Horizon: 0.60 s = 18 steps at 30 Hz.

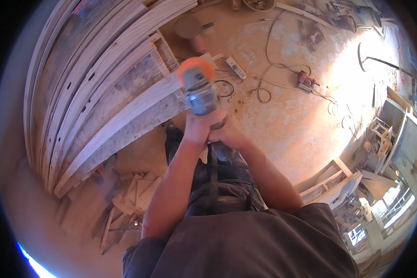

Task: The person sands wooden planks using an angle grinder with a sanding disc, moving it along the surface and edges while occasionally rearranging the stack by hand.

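OK, I've got the L hand (198,129) wrapped tight around the body of a gray handheld power tool (202,101), R hand (229,134) closed on it just behind. Tool's approx. ctr of view, out in front of the torso, orange disc (197,62) at the far end. Disc overlaps the nearest wood board (139,101) in view; can't tell if touching. More long boards (111,53) to the L. White power strip (236,68) on floor (282,125) R of disc, red device (305,78) farther R.
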Each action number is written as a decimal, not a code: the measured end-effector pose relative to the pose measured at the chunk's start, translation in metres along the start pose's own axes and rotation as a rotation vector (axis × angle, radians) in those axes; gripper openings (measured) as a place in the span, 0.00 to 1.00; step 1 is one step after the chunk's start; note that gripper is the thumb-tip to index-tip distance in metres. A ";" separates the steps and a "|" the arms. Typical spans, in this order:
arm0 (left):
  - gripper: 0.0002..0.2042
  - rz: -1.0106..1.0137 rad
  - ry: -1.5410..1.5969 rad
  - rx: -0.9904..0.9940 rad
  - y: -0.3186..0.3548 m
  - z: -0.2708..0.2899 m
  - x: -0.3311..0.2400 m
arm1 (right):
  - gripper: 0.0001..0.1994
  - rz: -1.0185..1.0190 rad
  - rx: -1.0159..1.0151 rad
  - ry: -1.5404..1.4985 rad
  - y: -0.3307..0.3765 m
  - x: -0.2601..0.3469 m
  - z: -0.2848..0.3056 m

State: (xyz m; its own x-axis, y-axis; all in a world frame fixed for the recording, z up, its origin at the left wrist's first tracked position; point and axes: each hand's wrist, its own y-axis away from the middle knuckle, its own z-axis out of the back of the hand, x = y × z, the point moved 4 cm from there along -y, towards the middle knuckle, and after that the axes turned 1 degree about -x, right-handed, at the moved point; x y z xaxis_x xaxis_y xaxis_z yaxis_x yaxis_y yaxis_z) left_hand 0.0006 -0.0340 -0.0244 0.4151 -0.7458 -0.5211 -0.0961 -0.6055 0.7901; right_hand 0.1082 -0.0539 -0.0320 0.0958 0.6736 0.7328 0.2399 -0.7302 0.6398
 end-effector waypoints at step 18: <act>0.13 -0.004 0.064 -0.043 0.029 0.122 -0.026 | 0.16 -0.124 0.131 0.110 -0.016 -0.026 -0.111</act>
State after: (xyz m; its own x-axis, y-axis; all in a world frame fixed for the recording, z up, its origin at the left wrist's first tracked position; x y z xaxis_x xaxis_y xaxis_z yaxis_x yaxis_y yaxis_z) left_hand -0.1233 -0.0662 -0.0275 0.4724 -0.7232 -0.5038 -0.0554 -0.5948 0.8019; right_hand -0.0053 -0.0725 -0.0349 -0.0464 0.7356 0.6758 0.3674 -0.6165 0.6964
